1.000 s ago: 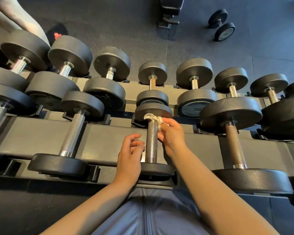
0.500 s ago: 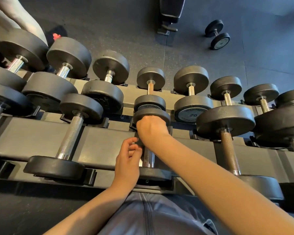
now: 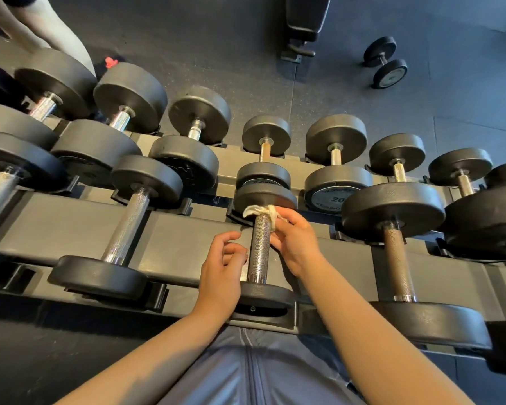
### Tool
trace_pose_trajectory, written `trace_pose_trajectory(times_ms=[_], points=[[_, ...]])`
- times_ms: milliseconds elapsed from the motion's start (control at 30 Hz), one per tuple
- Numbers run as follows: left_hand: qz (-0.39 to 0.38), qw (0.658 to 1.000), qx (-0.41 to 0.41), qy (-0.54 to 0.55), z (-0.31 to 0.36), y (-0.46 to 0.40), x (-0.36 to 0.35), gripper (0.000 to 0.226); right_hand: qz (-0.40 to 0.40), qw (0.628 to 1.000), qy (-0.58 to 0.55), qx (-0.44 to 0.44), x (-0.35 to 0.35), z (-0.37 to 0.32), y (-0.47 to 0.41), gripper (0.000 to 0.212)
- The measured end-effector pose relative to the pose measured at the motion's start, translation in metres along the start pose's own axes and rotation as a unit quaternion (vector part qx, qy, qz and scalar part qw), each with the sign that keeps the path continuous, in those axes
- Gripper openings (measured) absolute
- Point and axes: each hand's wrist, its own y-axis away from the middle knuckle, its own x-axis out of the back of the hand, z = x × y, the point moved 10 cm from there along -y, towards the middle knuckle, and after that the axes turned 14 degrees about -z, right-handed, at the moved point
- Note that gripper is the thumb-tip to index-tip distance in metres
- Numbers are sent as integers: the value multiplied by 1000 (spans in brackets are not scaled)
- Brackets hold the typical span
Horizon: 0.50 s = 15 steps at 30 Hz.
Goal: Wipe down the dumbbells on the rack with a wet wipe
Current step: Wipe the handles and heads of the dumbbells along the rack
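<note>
White wipe drapes over the far end of a knurled dumbbell handle on the near rail of the rack, pinched by the right hand. Left hand hovers beside the handle, fingers loosely curled, holding nothing. More dumbbells flank it.

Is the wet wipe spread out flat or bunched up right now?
Bunched up. The wet wipe is scrunched into a twisted strip at the top of the dumbbell handle, pinched by the right hand.
</note>
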Motion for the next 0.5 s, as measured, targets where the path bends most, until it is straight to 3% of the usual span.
trace_pose_trajectory(times_ms=[67,100,133,200,300,333,433,500], points=[[3,1000,-1,3,0,0,2,23,19,988,151,34,-4,-17,3,23],[3,1000,-2,2,0,0,2,23,25,954,293,52,-10,-32,6,26],[4,1000,-5,2,0,0,2,23,27,893,444,68,-22,-46,9,29],[3,1000,-6,2,0,1,2,23,17,734,675,67,-51,-58,13,34],[6,1000,-5,5,0,1,2,24,-27,528,848,38,-86,-51,7,32],[5,1000,-4,5,0,0,2,24,-35,475,879,29,-95,-50,4,31],[-5,1000,-5,0,1,1,1,24,-50,406,912,-23,-107,-47,-3,32],[-10,1000,-6,-2,1,1,0,24,-50,410,911,-15,-109,-46,0,31]])
